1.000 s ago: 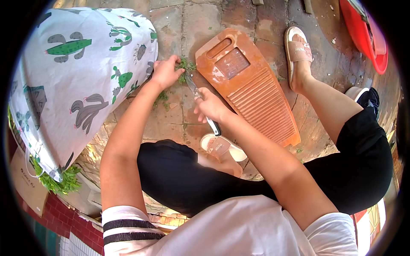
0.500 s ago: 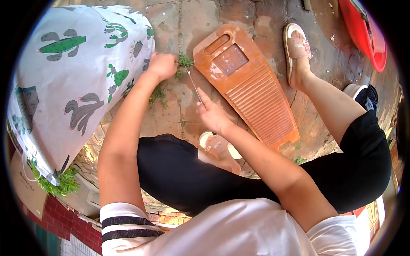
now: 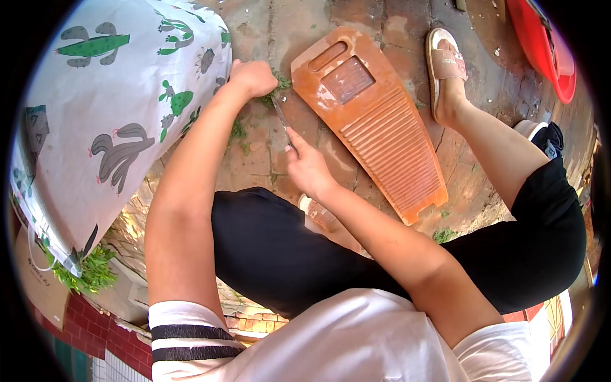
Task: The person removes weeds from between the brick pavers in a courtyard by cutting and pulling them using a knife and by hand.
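The right hand [image 3: 307, 169] has its grip closed around the handle of a slim knife [image 3: 280, 114], whose blade points up toward a clump of weeds [image 3: 284, 81]. The left hand [image 3: 253, 79] is curled at that clump, but its fingertips are hidden, so I cannot tell whether its grip pinches any stems. The weeds are on the brick floor [image 3: 254, 165], near its visible left edge, where a cactus-print cloth [image 3: 76, 114] borders it. A second tuft [image 3: 238, 130] shows beside the left forearm.

The main danger is a cut: the blade's tip is close beside the left hand, and if a stem gave way suddenly or the steel skidded on brick, it could run into those fingers. A hard joint might also turn or blunt the tip. The brown washboard [image 3: 394, 153] lies just right of the clump, so a sideways slip could scratch its upper left corner. The left forearm runs close by the cloth and could snag it. Damp-looking bricks under the sandal [image 3: 447, 63] may make the footing slippery.
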Action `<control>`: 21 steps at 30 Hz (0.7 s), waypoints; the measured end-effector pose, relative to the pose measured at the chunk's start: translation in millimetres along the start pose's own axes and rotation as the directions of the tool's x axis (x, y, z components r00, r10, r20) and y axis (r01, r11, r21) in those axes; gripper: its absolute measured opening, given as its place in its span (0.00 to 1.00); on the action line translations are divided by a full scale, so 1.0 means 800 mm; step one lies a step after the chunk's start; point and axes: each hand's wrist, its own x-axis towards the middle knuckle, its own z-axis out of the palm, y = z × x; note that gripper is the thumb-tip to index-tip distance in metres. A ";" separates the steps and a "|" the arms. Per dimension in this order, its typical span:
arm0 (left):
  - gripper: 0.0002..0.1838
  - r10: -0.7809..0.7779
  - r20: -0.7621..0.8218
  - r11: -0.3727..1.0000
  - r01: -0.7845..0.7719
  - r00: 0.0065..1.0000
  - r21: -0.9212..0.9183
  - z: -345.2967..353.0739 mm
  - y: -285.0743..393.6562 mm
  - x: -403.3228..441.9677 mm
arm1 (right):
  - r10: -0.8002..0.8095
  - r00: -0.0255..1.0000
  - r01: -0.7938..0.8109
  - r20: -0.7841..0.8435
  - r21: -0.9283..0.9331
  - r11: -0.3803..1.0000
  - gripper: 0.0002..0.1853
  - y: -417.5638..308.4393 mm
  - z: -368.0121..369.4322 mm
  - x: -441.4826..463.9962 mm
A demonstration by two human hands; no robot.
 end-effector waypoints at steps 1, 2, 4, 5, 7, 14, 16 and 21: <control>0.17 -0.002 -0.004 1.000 0.002 1.000 0.005 -0.001 0.004 -0.003 | 0.073 0.997 -0.073 0.008 0.091 0.993 0.24 -0.007 0.005 -0.002; 0.17 -0.005 -0.011 1.000 0.005 1.000 0.008 -0.003 0.008 -0.006 | 0.142 0.990 -0.143 0.022 0.177 0.974 0.24 -0.014 0.010 -0.003; 0.16 -0.021 -0.033 1.000 0.022 0.999 0.019 -0.001 0.022 -0.017 | 0.164 0.986 -0.153 -0.017 0.283 0.947 0.25 -0.015 0.032 0.002; 0.16 -0.035 -0.046 0.999 0.036 0.998 0.023 0.001 0.024 -0.023 | 0.181 0.983 -0.159 -0.026 0.368 0.916 0.24 -0.015 0.044 0.005; 0.18 -0.087 -0.221 0.996 0.078 0.971 -0.053 0.009 0.014 -0.037 | 0.276 0.956 -0.276 0.095 0.606 0.746 0.21 -0.026 0.055 0.009; 0.24 -0.332 0.111 0.821 0.345 0.937 -0.455 -0.036 0.055 -0.254 | 0.042 0.876 -0.482 0.480 0.872 0.086 0.18 -0.021 0.089 0.015; 0.25 -0.388 -0.058 0.796 0.303 0.920 -0.523 -0.001 0.063 -0.280 | 0.118 0.846 -0.532 0.520 0.838 0.124 0.14 -0.024 0.087 0.015; 0.24 -0.493 0.126 0.422 0.363 0.861 -0.831 0.026 0.076 -0.283 | 0.211 0.870 -0.484 0.446 0.855 0.185 0.14 -0.044 0.070 0.012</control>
